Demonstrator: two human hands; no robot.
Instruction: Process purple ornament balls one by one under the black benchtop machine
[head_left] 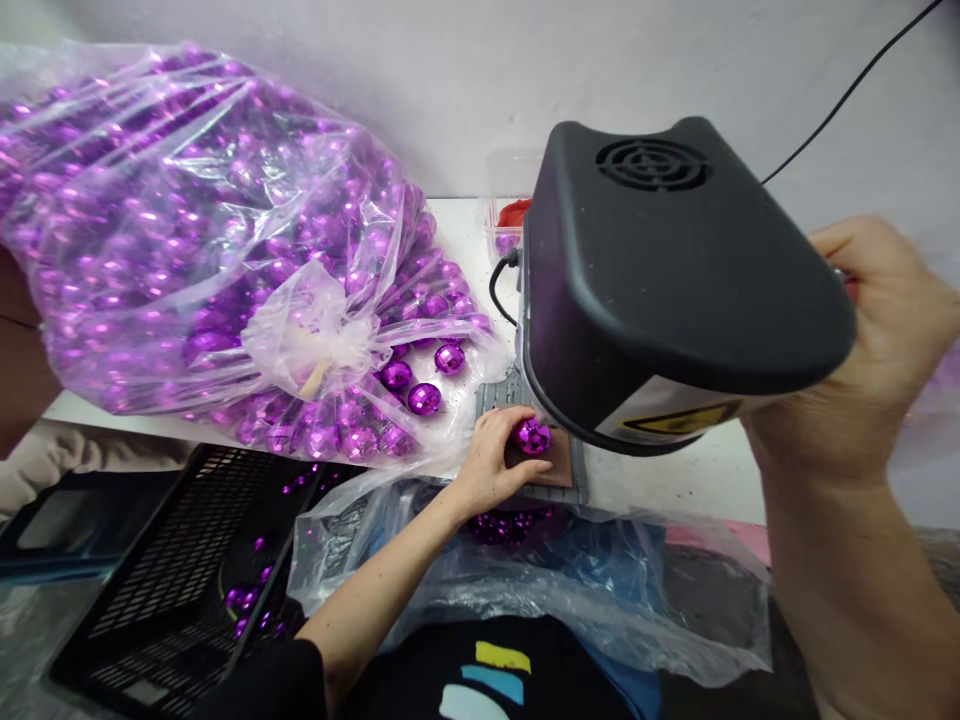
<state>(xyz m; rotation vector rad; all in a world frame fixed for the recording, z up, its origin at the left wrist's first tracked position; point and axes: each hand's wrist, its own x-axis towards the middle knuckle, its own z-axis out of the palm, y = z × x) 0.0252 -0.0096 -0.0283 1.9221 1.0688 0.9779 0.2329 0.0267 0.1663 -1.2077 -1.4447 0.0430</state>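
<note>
A shiny purple mirror-faceted ball (533, 435) rests over the brown pad on the grey base plate (574, 482). My left hand (491, 455) curls its thumb and fingers around that ball. Above it looms a black machine head (690, 260) with a round vent and a yellow warning label. My right hand (862, 320) is closed at the right side of the machine, on what looks like its handle; only a small red bit shows, and the housing hides the rest.
A big clear bag (319, 340) packed with purple balls lies on the white table at left, with several loose balls (425, 399) by its mouth. A plastic sheet (600, 590) with balls hangs at the front edge. Below left stands a black crate (165, 560).
</note>
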